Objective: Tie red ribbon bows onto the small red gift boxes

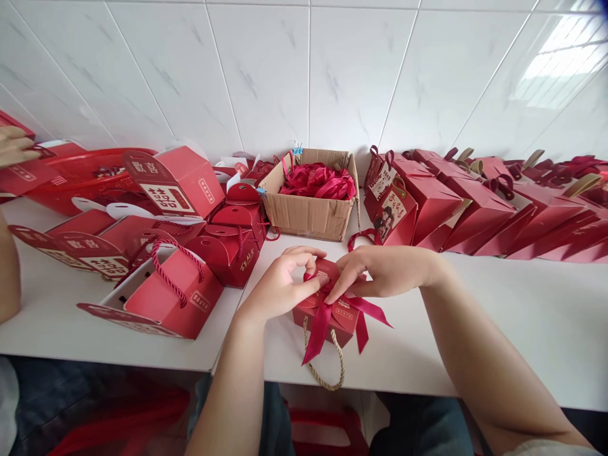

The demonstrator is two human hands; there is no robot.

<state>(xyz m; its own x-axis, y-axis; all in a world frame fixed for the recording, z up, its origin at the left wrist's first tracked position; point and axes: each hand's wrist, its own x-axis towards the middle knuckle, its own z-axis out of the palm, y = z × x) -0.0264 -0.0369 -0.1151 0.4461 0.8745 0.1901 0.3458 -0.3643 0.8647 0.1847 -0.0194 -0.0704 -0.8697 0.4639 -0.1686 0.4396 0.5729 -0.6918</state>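
Observation:
A small red gift box [349, 322] stands on the white table in front of me, with a crimson satin ribbon [319, 329] across its top. The ribbon's tails hang over the near side. My left hand [291, 278] is closed at the left of the knot, thumb and fingers pinching the ribbon there. From the other side my right hand [373, 272] grips the ribbon, its index finger pressing at the knot. Fingers partly hide the knot. A beige rope handle [327, 384] loops from the box towards the table's front edge.
A cardboard box [304, 218] of loose crimson ribbons [318, 182] stands against the tiled wall. Red gift boxes [434, 196] line the right side. At left are more boxes [175, 285], a red plastic basket [78, 166] and another person's hand [16, 147].

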